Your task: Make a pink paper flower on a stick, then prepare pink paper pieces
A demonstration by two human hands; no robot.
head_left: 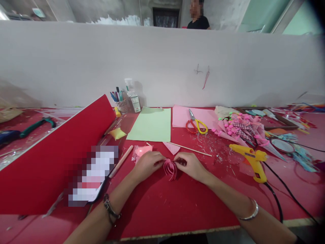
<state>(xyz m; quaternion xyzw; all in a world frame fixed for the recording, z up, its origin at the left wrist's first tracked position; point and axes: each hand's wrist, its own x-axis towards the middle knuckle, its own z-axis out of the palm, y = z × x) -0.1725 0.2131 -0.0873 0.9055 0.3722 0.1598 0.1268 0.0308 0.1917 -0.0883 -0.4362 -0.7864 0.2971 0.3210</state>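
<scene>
Between my two hands hangs a pink paper piece made of curled, looped strips [170, 169]. My left hand [150, 164] pinches its top from the left. From the other side my right hand [190, 165] pinches it too, fingertips near those of the left. Just beyond lies a pink paper triangle [172, 147] on the red table [162, 206]. A clear bag with a salmon-pink filling [142, 150] sits behind my left hand. A thin wooden stick [194, 149] stretches out behind my right hand.
Yellow glue gun [250, 159] with black cable stands right, near a heap of pink paper cones [241, 128]. Scissors [195, 122] rest on pink sheets [177, 117] beside a green sheet [153, 125]. Left are a phone [95, 176], a wooden rod [121, 162] and a slanted red board [58, 162].
</scene>
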